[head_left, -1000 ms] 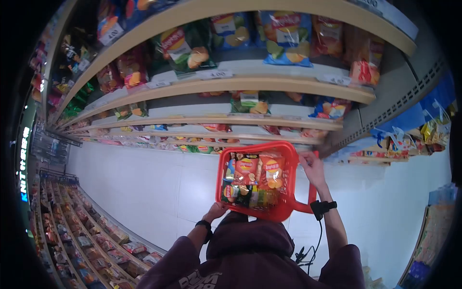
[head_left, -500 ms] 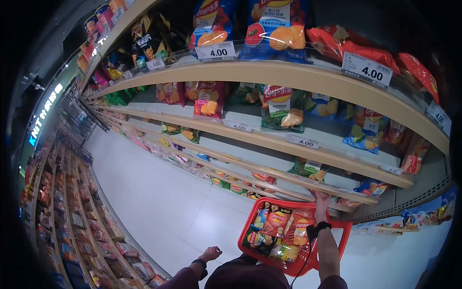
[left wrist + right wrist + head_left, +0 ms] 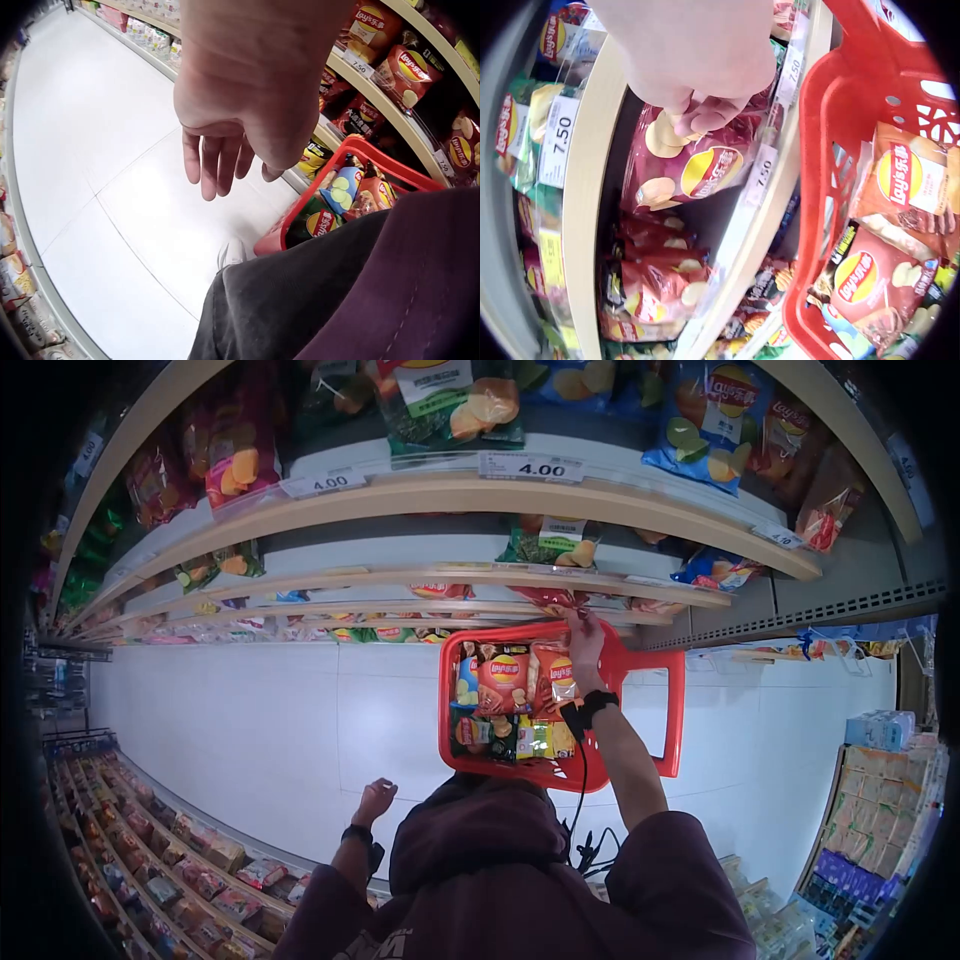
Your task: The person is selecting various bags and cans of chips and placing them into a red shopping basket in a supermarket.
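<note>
My right hand [image 3: 585, 645] reaches past the red shopping basket [image 3: 445, 700] to a low shelf. In the right wrist view, its curled fingers [image 3: 709, 116] pinch a dark red bag of potato chips [image 3: 705, 169], which tilts at the shelf's front edge. Several chip bags lie inside the basket, among them an orange-red bag [image 3: 877, 274]. My left hand [image 3: 240, 112] hangs over the floor left of the basket, its fingers loosely extended and holding nothing.
More red chip bags [image 3: 656, 289] sit on the same shelf. Price tags [image 3: 763, 172] line the shelf edges. Racks of packaged snacks [image 3: 180, 850] run along the aisle's other side, across the white floor [image 3: 290, 730]. A cable [image 3: 583, 800] hangs from my right wrist.
My right hand has left the basket's handle side, reached to the low shelf and taken hold of a dark red chip bag. My left hand has come away from the basket's edge.
</note>
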`<control>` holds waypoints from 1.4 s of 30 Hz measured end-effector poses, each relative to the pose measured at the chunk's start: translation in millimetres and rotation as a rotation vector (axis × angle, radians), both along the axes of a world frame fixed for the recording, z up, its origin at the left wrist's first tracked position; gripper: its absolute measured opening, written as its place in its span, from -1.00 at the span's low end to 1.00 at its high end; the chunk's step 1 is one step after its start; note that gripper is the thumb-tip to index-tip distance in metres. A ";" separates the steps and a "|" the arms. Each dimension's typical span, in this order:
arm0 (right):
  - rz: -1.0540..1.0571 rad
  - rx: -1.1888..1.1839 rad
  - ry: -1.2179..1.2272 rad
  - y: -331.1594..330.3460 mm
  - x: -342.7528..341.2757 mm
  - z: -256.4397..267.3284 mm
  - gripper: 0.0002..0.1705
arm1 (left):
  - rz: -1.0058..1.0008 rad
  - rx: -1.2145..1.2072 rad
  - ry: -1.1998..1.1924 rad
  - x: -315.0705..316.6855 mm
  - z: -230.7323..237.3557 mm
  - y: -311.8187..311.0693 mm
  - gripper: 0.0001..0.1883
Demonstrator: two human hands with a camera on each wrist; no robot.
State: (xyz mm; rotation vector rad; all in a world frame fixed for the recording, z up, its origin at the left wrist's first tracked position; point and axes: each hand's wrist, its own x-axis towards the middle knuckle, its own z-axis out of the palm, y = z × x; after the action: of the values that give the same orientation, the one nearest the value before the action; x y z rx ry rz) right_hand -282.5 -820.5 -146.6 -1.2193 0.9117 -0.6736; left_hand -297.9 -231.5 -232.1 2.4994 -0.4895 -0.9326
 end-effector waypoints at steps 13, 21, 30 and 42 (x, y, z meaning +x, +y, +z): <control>0.453 -0.320 0.182 91.5 -82.0 46.5 -0.72 | -0.202 -0.083 0.159 89.7 87.5 -187.1 -0.44; 0.744 -0.396 0.125 95.9 -92.4 136.6 -0.63 | -0.088 -0.485 0.496 63.2 190.9 -277.2 -0.27; 0.535 0.346 -0.234 51.7 -87.8 231.1 -0.69 | 0.024 -0.863 0.534 37.7 263.2 -320.6 -0.25; 0.820 0.066 -0.042 37.7 -125.2 246.9 -0.35 | 0.308 -0.967 0.485 -2.8 315.5 -354.7 -0.37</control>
State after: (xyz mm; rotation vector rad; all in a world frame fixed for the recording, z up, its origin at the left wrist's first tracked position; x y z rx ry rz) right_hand -407.6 -782.8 100.3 -1.3704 0.3283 -0.0084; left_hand -300.7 -586.2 83.4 1.3736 -0.2750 -0.8508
